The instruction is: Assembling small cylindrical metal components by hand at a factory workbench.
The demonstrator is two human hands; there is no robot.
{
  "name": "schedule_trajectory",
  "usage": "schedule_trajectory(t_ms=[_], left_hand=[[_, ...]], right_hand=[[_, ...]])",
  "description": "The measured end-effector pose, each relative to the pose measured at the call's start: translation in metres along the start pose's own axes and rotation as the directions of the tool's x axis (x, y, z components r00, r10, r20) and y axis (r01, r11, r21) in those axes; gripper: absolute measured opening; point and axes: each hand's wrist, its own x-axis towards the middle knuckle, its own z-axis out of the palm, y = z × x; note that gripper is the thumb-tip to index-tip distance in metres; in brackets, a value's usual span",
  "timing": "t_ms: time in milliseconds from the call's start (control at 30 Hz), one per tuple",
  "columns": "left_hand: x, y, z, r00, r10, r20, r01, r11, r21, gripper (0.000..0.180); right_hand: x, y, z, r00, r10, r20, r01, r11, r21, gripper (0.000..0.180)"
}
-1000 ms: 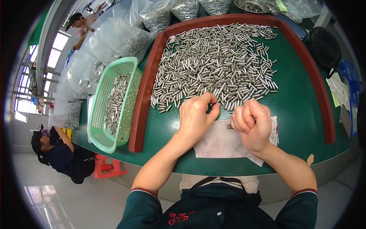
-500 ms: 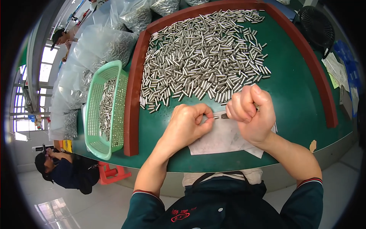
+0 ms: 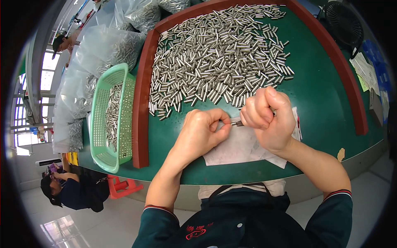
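Note:
My left hand (image 3: 200, 132) is closed, with thumb and forefinger pinching a small silver metal pin (image 3: 234, 123) whose end sticks out to the right. My right hand (image 3: 271, 120) makes a fist around a slim tool; only its dark tip (image 3: 240, 123) shows, and the rest is hidden in the fingers. That tip meets the pin's end, or comes very near it. Below both hands lies a stained whitish cloth or paper sheet (image 3: 240, 146). Just beyond them spreads a large heap of loose metal pins (image 3: 219, 58) on the green tabletop (image 3: 320, 95).
Dark red rails (image 3: 142, 103) border the work area. To the left stand a green plastic basket (image 3: 96, 136) holding more pins and several clear bags (image 3: 109, 47) of pins. A black fan (image 3: 343, 25) is at the far right. Two people (image 3: 76, 188) sit off to the left.
The tool tip in my right hand has come left to the pin, closing the small gap between them. My left hand keeps its pinch. The view has shifted slightly.

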Motion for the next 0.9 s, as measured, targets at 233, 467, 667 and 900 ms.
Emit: schedule_trajectory(t_ms=[233, 467, 667, 900], left_hand=[[0.0013, 0.0011, -0.0006, 1.0, -0.018, 0.011, 0.018, 1.0, -0.002, 0.006], [-0.0001, 0.0019, 0.0003, 1.0, -0.001, -0.017, 0.002, 1.0, 0.018, 0.005], [-0.0009, 0.0016, 0.0, 1.0, 0.006, -0.021, -0.005, 1.0, 0.024, 0.005], [-0.0002, 0.0027, -0.0011, 1.0, 0.007, -0.012, -0.007, 1.0, 0.031, 0.004]], right_hand=[[0.0006, 0.0015, -0.001, 0.999, 0.04, -0.008, -0.04, 0.999, 0.01, 0.041], [0.0026, -0.0006, -0.0009, 1.0, 0.014, 0.02, -0.013, 1.0, -0.018, 0.04], [0.0028, -0.0006, -0.0006, 0.999, 0.026, 0.025, -0.026, 1.0, -0.013, 0.041], [0.0022, 0.0008, 0.0009, 1.0, 0.011, 0.022, -0.011, 1.0, -0.025, 0.041]])
